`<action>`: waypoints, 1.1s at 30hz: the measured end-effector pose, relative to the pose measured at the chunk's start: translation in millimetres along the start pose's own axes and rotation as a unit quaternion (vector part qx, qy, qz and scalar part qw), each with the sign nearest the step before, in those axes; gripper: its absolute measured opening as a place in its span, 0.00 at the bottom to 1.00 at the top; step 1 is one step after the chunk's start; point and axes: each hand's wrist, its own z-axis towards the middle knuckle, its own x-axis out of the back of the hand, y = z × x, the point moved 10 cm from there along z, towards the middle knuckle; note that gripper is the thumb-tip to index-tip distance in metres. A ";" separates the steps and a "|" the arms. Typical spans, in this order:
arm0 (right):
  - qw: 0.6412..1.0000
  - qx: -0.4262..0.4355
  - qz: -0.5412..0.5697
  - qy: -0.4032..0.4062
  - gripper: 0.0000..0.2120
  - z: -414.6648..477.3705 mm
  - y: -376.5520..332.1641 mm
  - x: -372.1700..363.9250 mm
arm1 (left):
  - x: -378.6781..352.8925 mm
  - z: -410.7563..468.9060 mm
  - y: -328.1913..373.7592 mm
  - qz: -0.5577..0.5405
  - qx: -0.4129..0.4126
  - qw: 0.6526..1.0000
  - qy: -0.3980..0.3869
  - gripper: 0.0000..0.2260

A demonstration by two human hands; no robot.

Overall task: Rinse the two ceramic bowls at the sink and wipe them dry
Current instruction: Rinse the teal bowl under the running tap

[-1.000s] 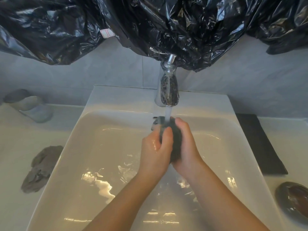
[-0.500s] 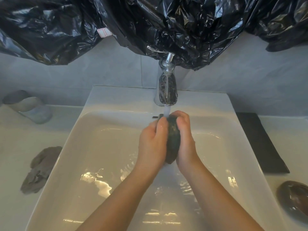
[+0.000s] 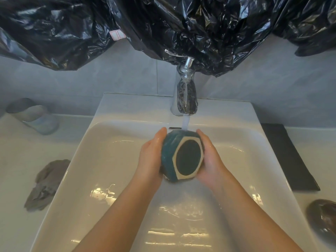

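Left hand and right hand clasp the teal bowl over the white sink — red-edged sticker on the black plastic sheeting, unreadable; grey tiled wall behind.

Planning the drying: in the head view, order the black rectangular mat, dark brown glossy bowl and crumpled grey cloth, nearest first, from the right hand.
1. Black rectangular mat, right of the right hand.
2. Dark brown glossy bowl, right counter, front.
3. Crumpled grey cloth, left counter, across the sink.
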 end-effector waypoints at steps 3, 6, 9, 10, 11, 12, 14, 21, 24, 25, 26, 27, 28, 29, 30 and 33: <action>1.000 -0.010 0.018 0.015 0.19 -0.2 1.1 4.4 | 2.4 7.7 -10.3 0.013 0.056 0.998 -0.016 0.15; 0.997 -0.050 0.052 0.030 0.13 -3.1 5.0 4.9 | -6.0 11.0 -8.1 0.081 0.049 0.993 -0.068 0.16; 0.994 -0.054 0.081 0.040 0.17 -2.7 8.5 7.0 | -6.6 15.4 6.3 0.180 -0.059 0.981 -0.041 0.15; 0.995 -0.043 0.084 0.045 0.19 -0.8 8.6 8.8 | -4.3 15.6 12.9 0.200 -0.094 0.975 -0.016 0.11; 0.995 -0.029 0.082 0.049 0.20 1.5 8.9 10.7 | -3.6 15.1 19.6 0.232 -0.123 0.965 0.006 0.08; 0.996 -0.016 0.075 0.055 0.21 2.5 9.4 11.9 | -6.1 12.9 26.3 0.292 -0.141 0.946 0.024 0.06; 0.995 0.004 0.070 0.077 0.19 5.5 11.4 16.0 | -13.5 12.0 34.3 0.458 -0.172 0.870 0.060 0.12; 0.989 0.027 0.053 0.132 0.09 7.2 15.7 36.4 | -64.2 -11.8 32.8 0.647 -0.374 0.665 -0.005 0.15; 0.992 0.013 0.040 0.122 0.08 6.2 21.7 31.2 | -54.8 -12.8 18.6 0.644 -0.351 0.679 -0.040 0.27; 0.992 0.012 0.040 0.119 0.09 6.6 23.0 30.1 | -54.3 -17.1 16.1 0.652 -0.367 0.662 -0.043 0.29; 0.993 0.014 0.041 0.113 0.10 8.1 24.7 29.6 | -53.9 -20.4 13.6 0.667 -0.389 0.634 -0.042 0.30; 0.993 0.014 0.045 0.106 0.11 8.6 26.4 28.0 | -54.2 -22.7 13.0 0.679 -0.400 0.614 -0.046 0.30; 0.994 0.012 0.054 0.098 0.11 8.6 28.1 25.8 | -53.6 -22.0 10.4 0.690 -0.399 0.602 -0.053 0.30; 0.993 0.012 0.067 0.093 0.10 7.6 28.1 23.7 | -53.5 -21.3 7.8 0.705 -0.398 0.584 -0.059 0.31; 0.993 0.016 0.081 0.089 0.09 6.5 26.1 21.8 | -54.8 -23.4 6.7 0.720 -0.406 0.559 -0.063 0.31; 0.988 0.029 0.117 0.100 0.13 6.8 17.7 25.8 | -55.7 -38.0 1.5 0.734 -0.450 0.500 -0.094 0.29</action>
